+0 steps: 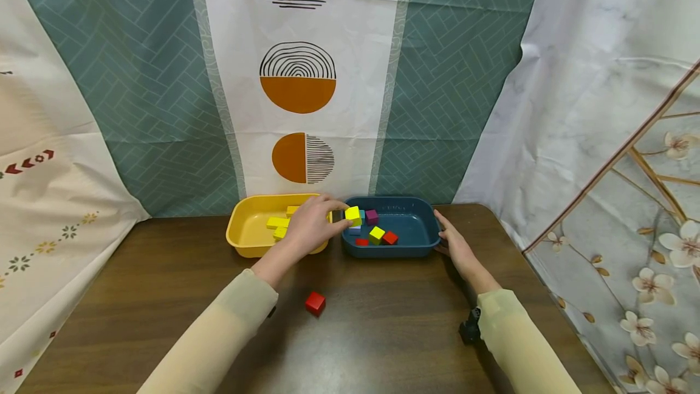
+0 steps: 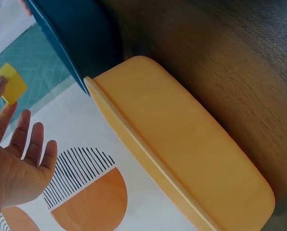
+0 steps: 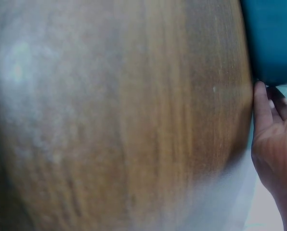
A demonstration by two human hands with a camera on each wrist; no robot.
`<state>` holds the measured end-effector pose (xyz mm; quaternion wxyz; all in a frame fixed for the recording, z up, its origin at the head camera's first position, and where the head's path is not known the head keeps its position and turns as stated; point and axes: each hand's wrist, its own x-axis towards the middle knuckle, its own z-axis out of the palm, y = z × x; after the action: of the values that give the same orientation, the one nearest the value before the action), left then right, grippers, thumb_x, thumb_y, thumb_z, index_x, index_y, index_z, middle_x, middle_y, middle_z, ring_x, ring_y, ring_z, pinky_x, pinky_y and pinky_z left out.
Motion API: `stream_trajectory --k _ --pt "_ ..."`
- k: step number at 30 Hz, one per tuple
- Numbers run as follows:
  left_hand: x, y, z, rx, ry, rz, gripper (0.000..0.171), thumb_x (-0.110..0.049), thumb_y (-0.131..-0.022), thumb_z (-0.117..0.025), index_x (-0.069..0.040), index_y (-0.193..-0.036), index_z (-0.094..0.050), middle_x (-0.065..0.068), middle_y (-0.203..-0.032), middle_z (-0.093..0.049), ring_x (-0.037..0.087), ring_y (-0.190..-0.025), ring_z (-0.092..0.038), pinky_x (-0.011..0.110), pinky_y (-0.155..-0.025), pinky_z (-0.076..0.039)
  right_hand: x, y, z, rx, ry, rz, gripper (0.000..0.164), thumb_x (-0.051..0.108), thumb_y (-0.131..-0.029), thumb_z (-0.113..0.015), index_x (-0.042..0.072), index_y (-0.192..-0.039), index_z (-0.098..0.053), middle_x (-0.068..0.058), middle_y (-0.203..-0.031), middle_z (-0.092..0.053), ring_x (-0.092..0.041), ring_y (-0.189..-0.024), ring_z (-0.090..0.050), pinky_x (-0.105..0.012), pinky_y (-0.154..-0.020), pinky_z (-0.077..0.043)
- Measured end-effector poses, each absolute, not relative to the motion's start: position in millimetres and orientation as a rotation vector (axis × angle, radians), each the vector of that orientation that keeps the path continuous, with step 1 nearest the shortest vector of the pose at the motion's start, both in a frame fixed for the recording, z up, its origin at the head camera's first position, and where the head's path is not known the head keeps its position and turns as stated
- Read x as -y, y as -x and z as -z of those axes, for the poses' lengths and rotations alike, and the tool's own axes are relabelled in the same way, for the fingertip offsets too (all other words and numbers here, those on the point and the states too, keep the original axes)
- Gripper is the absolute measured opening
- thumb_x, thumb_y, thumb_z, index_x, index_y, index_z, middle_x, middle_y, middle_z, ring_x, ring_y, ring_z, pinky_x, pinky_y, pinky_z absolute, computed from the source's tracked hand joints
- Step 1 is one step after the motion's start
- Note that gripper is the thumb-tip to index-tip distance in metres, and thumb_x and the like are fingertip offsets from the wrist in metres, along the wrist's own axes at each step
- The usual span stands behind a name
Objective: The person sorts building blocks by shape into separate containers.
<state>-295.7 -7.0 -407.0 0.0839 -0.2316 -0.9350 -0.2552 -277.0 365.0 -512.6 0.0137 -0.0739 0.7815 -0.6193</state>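
My left hand (image 1: 312, 224) pinches a yellow cube (image 1: 353, 216) between thumb and forefinger, above the left end of the blue tray (image 1: 412, 250). In the left wrist view the cube (image 2: 11, 84) shows at the fingertips, the other fingers spread loosely. On the far right, my right hand (image 1: 458, 249) touches the blue tray's end wall with its fingers fairly straight. A purple cube (image 1: 371, 217), a yellow cube (image 1: 377, 235), a red cube (image 1: 390, 238) and several other blocks lie in that tray. The yellow tray (image 1: 240, 247), partly behind my left hand, holds several yellow blocks (image 1: 277, 222).
A lone red cube (image 1: 315, 303) lies on the brown wooden table (image 1: 394, 321), in front of the trays. The two trays stand side by side at the table's back edge, against a patterned curtain (image 1: 350, 138). Another curtain (image 1: 601, 138) borders the right side.
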Motion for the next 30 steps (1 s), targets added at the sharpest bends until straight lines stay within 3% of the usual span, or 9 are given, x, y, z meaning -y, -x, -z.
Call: stream_trajectory --k 16,26,30 --pt "-11 304 413 2.851 0.645 0.697 0.042 -0.046 -0.09 -0.077 -0.021 -0.124 -0.076 0.003 -0.122 -0.063 0.021 -0.11 -0.053 0.039 -0.094 -0.049 -367 280 517 -2.447 0.245 1.932 0.065 0.008 -0.103 -0.026 0.014 -0.166 -0.013 -0.012 -0.171 -0.005 -0.042 -0.15 -0.019 -0.066 -0.113 -0.028" --pt "-20 310 420 2.873 0.617 0.655 0.043 -0.045 -0.09 -0.077 -0.021 -0.125 -0.075 0.005 -0.126 -0.063 0.024 -0.112 -0.053 0.04 -0.096 -0.047 -366 278 512 -2.423 0.227 1.938 0.065 0.004 -0.103 -0.023 0.013 -0.166 -0.011 -0.015 -0.17 -0.002 -0.045 -0.148 -0.021 -0.066 -0.114 -0.027" --pt "-21 311 423 2.889 0.616 0.663 0.047 -0.044 -0.091 -0.076 -0.022 -0.132 -0.071 0.005 -0.132 -0.062 0.024 -0.115 -0.053 0.042 -0.098 -0.048 -364 275 505 -2.375 0.208 1.966 0.066 0.001 -0.101 -0.023 0.009 -0.165 -0.01 -0.018 -0.17 0.0 -0.048 -0.148 -0.018 -0.069 -0.114 -0.024"
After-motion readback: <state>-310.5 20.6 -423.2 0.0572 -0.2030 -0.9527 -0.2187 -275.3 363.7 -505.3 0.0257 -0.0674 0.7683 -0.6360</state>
